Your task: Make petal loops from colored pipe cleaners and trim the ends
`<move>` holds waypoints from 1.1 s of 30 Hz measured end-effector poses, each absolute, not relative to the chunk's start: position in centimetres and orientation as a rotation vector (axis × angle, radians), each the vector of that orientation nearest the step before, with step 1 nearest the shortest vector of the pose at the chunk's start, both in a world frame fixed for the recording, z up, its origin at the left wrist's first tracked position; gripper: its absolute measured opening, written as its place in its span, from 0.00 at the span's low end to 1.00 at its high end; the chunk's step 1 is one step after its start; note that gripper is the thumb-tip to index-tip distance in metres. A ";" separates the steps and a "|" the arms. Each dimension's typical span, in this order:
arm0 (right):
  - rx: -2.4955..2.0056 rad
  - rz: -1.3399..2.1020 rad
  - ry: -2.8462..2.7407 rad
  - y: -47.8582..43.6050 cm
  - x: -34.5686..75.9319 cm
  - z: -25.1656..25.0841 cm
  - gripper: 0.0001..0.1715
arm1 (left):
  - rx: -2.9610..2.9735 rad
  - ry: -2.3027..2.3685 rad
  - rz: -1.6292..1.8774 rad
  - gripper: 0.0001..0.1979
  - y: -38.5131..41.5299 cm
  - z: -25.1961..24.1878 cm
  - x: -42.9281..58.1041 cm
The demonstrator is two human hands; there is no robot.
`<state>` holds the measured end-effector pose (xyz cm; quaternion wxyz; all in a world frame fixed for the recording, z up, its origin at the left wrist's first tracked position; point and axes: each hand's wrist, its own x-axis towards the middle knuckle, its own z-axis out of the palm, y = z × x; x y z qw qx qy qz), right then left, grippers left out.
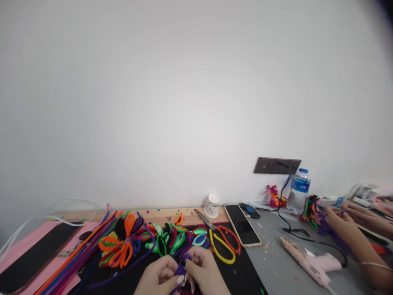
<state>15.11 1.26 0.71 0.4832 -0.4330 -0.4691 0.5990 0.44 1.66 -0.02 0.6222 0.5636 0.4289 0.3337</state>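
Note:
Both my hands meet at the bottom middle of the view, over a black mat [242, 274]. My left hand [161, 275] pinches purple pipe cleaners [181, 269] between thumb and fingers. From the other side my right hand [206, 268] grips the same purple bundle, its thumb near the top. How the stems are bent inside my fingers is partly hidden. Just beyond my hands lie looped pipe-cleaner pieces in green and white [161, 241]. An orange pipe-cleaner flower [125, 241] rests to their left, with a long purple stem [113, 276] below it.
Scissors [225, 246] with red and yellow handles, a phone [242, 225] and a paper cup [211, 206] stand right of centre. A pink glue gun [310, 262] with a black cord lies further right. Loose pipe cleaners [76, 254] fill the left. A co-worker's hands [344, 217] work at far right.

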 end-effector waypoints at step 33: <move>-1.091 1.251 -1.039 1.1 16.4 2.2 0.14 | 1.461 0.956 0.943 0.14 1.3 1.2 -0.7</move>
